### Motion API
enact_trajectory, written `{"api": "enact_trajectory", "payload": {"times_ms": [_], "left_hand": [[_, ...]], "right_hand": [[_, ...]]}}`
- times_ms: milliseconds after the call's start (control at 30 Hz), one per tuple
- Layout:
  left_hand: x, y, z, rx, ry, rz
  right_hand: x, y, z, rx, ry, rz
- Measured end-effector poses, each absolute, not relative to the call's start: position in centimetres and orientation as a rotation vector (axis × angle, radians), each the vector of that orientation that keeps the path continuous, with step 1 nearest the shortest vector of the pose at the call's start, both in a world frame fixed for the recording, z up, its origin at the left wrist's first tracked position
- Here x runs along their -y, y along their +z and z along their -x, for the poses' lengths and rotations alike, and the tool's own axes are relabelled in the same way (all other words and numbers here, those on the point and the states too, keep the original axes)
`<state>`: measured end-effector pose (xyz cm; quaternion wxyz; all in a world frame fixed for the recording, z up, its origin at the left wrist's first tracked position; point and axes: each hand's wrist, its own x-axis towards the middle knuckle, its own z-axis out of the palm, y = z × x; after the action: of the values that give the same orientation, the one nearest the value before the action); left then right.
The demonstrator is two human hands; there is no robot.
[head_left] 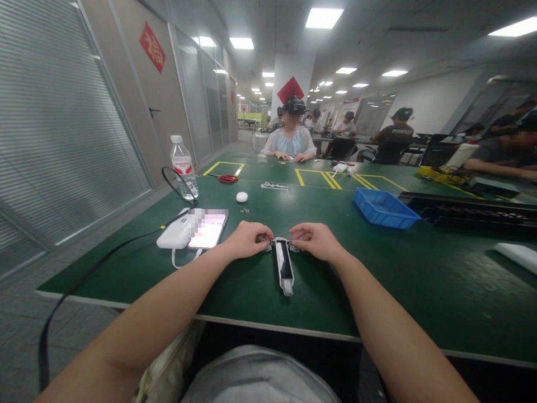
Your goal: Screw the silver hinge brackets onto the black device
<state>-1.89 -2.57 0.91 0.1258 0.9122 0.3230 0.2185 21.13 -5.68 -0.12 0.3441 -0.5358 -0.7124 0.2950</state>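
A narrow white tray with a dark inside [284, 267] lies lengthwise on the green table [377, 291] in front of me. My left hand [246, 239] rests at its far left corner, fingers curled and pinched on a small metal part [264, 242]. My right hand [315, 239] mirrors it at the far right corner, fingers pinched on another small metal part [293, 245]. The parts are too small to name.
A phone [208, 228] lies on a white power bank [175, 234] at the left, with a water bottle [183, 168], red scissors [227, 178] and a white puck [241, 196] behind. A blue bin [384, 208] and black tray [478, 211] stand right. Other people sit at the far side.
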Motion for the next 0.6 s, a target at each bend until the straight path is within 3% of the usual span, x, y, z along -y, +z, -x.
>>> {"api": "enact_trajectory", "payload": {"times_ms": [600], "left_hand": [[2.63,0.91,1.91,-0.934,0.625,-2.65]], "right_hand": [[5.54,-0.45,-21.23,1.872,0.738,1.376]]}}
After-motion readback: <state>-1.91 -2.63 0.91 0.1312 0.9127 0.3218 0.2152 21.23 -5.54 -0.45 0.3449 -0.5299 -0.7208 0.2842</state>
